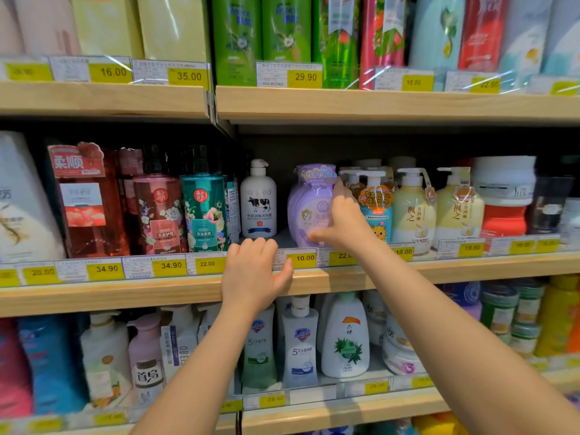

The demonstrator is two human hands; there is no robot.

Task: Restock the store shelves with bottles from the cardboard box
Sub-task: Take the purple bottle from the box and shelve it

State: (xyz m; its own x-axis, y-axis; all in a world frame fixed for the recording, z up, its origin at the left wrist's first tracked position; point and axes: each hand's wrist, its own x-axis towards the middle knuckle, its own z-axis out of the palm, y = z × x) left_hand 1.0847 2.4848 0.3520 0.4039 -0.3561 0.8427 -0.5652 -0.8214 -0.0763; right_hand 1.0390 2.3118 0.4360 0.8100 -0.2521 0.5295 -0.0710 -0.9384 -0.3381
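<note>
While my right hand [340, 215] lies against the right side of the lilac pouch-wrapped bottle [309, 205] on the middle shelf [470, 270], its fingers [340, 186] spread up the side and the thumb low at the front, I judge it to be holding the pack loosely, not clamped. My left hand [254, 271] rests on the shelf's front edge, fingers curled over the lip, holding nothing. The lilac pack stands near the edge, between the white cow-print pump bottle [258, 202] to its left and a small blue pump bottle [376, 208] touching my hand on the right. Its glossy film looks slippery and soft, so I would grip the body low with a flat palm, not the crinkled top; full, it probably has some weight. Writing on it is too blurred to read. Price tags below read 10.00 [305, 258], 22.00 and 34.90. No cardboard box is in view.
</note>
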